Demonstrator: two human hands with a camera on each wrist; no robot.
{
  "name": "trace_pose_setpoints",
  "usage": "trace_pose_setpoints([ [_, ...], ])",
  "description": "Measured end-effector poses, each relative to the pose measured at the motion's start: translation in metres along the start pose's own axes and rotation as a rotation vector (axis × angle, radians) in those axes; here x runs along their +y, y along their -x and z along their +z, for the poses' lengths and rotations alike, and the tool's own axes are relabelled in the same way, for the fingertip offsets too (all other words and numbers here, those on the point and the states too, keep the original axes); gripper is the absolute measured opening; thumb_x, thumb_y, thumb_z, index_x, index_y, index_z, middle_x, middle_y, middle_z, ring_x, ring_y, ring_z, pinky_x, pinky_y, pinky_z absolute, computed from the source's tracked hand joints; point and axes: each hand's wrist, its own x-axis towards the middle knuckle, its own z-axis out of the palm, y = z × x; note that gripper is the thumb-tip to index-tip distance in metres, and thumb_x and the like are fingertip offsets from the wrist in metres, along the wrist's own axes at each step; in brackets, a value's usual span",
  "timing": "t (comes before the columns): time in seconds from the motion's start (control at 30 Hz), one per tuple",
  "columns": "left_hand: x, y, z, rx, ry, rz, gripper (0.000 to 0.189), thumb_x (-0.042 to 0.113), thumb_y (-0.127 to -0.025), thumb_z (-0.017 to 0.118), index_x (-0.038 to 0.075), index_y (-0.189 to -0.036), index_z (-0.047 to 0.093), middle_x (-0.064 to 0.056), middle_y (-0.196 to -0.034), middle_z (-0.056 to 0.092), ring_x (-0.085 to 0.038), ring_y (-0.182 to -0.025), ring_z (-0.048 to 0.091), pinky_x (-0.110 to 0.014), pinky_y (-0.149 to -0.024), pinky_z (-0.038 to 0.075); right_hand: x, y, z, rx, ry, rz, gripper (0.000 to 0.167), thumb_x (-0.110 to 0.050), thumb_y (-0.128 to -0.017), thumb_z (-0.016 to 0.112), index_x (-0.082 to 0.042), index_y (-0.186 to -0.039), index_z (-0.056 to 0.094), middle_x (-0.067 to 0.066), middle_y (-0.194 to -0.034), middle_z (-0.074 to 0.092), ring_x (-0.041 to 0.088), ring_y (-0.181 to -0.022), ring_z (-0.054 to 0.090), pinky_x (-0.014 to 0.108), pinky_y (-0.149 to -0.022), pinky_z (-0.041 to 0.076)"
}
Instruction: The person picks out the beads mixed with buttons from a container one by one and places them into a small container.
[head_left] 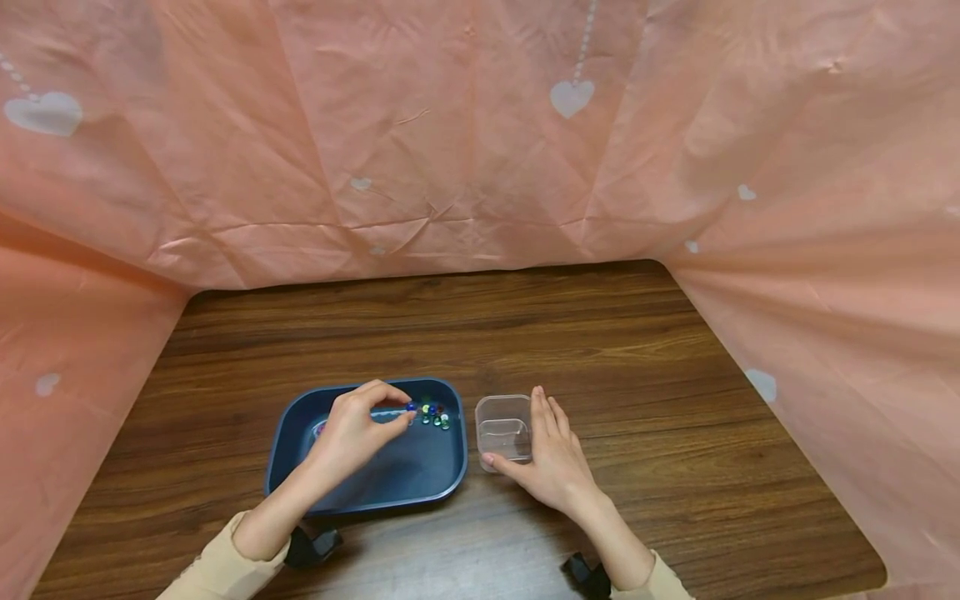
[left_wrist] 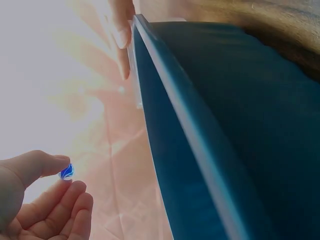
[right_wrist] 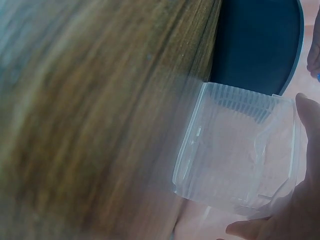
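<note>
Between the thumb and fingertips of my left hand [head_left: 356, 429] is a glass marble [left_wrist: 66, 171], clear with a blue swirl. This hand is over the blue tray [head_left: 405, 498], whose raised wall fills much of the left wrist view. Several green and blue marbles [head_left: 435, 416] lie in the tray's far right part. A clear plastic container [right_wrist: 235, 145], open at the top, stands just right of the tray. My right hand [head_left: 553, 462] rests against it, with straight fingers along the right side and the thumb at the near rim.
Something pink [head_left: 319, 428] shows inside the tray at the left, partly hidden by my left hand. The wooden table [head_left: 637, 358] extends behind and to the right. Pink curtains [head_left: 465, 125] with white hearts enclose the back and sides.
</note>
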Motion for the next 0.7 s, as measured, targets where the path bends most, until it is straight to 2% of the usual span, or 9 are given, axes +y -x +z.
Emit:
trace_pose_setpoints([
  [0.2,0.002,0.000,0.003,0.000,0.023,0.021,0.014,0.007,-0.079,0.080,0.009,-0.091,0.073,0.004,-0.090,0.069,-0.019,-0.089,0.069,-0.035,-0.076,0.056,0.000,0.000,0.000,0.003,0.002,-0.001,0.121,-0.071,-0.078,0.064,0.000,-0.156,0.004,0.018,-0.162,0.012,0.036,-0.148,0.012,0.064,-0.109,0.026],
  [0.43,0.006,-0.001,0.007,0.001,0.056,0.051,0.014,0.005,-0.079,0.080,0.007,-0.091,0.073,0.000,-0.090,0.069,-0.021,-0.088,0.069,-0.035,-0.076,0.057,0.000,0.000,0.000,0.007,0.002,-0.005,0.121,-0.070,-0.078,0.065,0.000,-0.156,0.005,0.018,-0.162,0.013,0.037,-0.148,0.012,0.064,-0.109,0.027],
  [0.7,0.011,-0.005,0.014,0.026,0.089,0.046,0.014,0.009,-0.079,0.081,0.010,-0.090,0.074,0.004,-0.089,0.069,-0.017,-0.086,0.069,-0.032,-0.075,0.056,0.000,0.000,0.000,0.008,0.002,-0.005,0.121,-0.071,-0.078,0.065,0.000,-0.156,0.005,0.018,-0.162,0.013,0.037,-0.148,0.012,0.064,-0.109,0.028],
])
